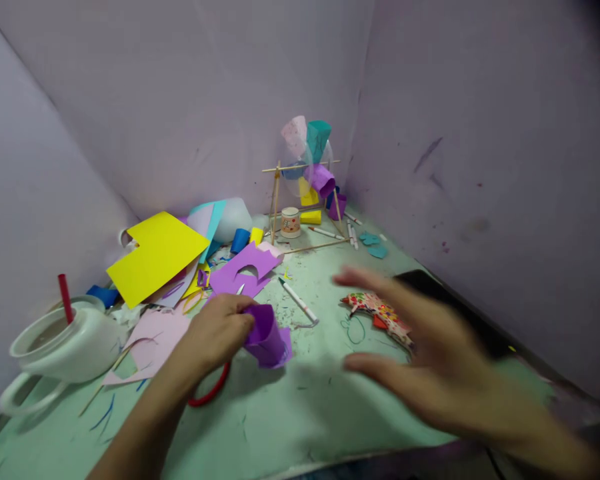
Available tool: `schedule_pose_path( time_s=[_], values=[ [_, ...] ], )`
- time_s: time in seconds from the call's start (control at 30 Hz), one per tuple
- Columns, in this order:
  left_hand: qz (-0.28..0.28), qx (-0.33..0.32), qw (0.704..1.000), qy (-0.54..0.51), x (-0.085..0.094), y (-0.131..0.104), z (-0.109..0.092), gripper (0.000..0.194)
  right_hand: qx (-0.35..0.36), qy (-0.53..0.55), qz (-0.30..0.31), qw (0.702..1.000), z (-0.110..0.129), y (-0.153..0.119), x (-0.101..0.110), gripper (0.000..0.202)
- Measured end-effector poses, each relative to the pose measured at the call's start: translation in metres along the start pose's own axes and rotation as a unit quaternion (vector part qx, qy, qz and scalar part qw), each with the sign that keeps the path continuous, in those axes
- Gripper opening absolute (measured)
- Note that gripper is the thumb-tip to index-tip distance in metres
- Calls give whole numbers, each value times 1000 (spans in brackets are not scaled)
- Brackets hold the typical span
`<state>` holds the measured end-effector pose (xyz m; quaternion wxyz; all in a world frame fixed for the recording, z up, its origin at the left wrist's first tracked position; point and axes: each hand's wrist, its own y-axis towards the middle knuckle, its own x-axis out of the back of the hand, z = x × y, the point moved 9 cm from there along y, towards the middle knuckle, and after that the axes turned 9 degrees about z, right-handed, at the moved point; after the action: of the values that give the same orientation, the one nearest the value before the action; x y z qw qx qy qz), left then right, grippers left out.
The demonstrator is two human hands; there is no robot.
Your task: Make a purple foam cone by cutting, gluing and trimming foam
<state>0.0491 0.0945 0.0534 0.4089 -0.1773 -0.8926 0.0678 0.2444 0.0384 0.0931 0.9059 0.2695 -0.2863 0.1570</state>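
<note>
Left hand [219, 333]: fingers pinching rim of purple paper cup [267, 343], mouth up above green tabletop [260, 427]. Right hand [425, 357]: blurred, well right of cup, thumb and fingers spread apart. Red-handled scissors [222, 383]: left of cup, partly under left hand. White marker [299, 301]: just behind cup. Stick frame [275, 197]: well behind cup.

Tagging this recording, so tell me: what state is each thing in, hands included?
purple cup: open end up, held
left hand: closed on its edge
right hand: open, blurred
scissors: mostly hidden; open or shut unclear
nearest marker: lying flat
yellow sheet: notched
purple sheet: hole cut
pot: uncovered
frame: standing
</note>
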Motion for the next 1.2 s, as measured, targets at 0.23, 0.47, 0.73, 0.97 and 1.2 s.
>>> schedule_pose_path(
  time_s=[0.23, 0.47, 0.73, 0.97, 1.2],
  values=[
    [56, -6, 998, -13, -48, -11, -15, 20, 80, -19, 199, 977, 2, 3, -97, 95],
    [42, -19, 992, -115, -35, -14, 30, 35, 76, -103, 243, 962, -2, 5, -96, 48],
    [-112, 19, 993, -28, -31, -22, 52, 36, 135, -282, 275, 909, 5, 4, -114, 31],
    [-136, -1, 990, -31, -23, -26, 48, 36, 149, -312, 306, 887, 4, 7, -120, 36],
    [-138, -4, 989, -46, -24, -24, 50, 34, 152, -310, 310, 886, 3, 6, -122, 41]
  ],
)
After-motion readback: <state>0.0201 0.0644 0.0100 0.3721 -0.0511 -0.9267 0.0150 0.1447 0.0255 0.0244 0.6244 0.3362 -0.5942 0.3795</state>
